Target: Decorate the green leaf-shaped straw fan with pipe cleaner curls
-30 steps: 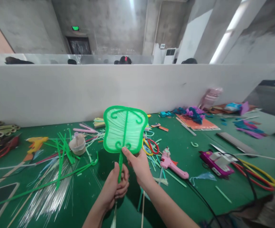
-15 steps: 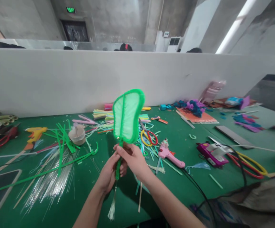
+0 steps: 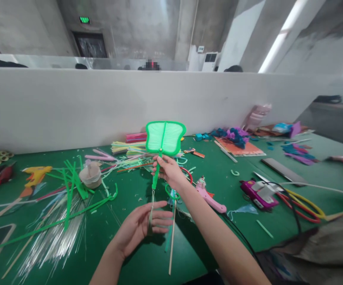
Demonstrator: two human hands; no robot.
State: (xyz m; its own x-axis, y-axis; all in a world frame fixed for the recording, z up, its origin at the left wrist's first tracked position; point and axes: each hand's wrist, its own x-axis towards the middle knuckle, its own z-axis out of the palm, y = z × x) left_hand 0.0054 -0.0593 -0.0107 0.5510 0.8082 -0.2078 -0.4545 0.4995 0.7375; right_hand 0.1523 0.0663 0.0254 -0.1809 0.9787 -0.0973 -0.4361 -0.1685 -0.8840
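Observation:
A green hand fan (image 3: pixel 171 137) with a fuzzy rim and pale translucent panels stands upright over the table. My right hand (image 3: pixel 169 171) is closed round its green handle, just under the fan face. From the handle's lower end hangs a pale tassel (image 3: pixel 150 219) on a thin loop. Below the handle, my left hand (image 3: pixel 143 223) has its fingers stretched out to the right and holds nothing; the tassel hangs against it. Behind my right forearm, red-handled scissors (image 3: pixel 188 174) are partly hidden.
To the right lie a pink glue gun (image 3: pixel 211 198), a purple power strip (image 3: pixel 258 194) and large scissors (image 3: pixel 302 204). On the left are a yellow glue gun (image 3: pixel 37 174), a cup (image 3: pixel 90 175), green pipe cleaners (image 3: pixel 69 182) and clear strands (image 3: pixel 51 237). A white partition (image 3: pixel 70 107) stands behind.
The fan has moved farther away and turned to show its full face. My left hand has let go of the handle and dropped beside the tassel, while my right hand keeps its hold.

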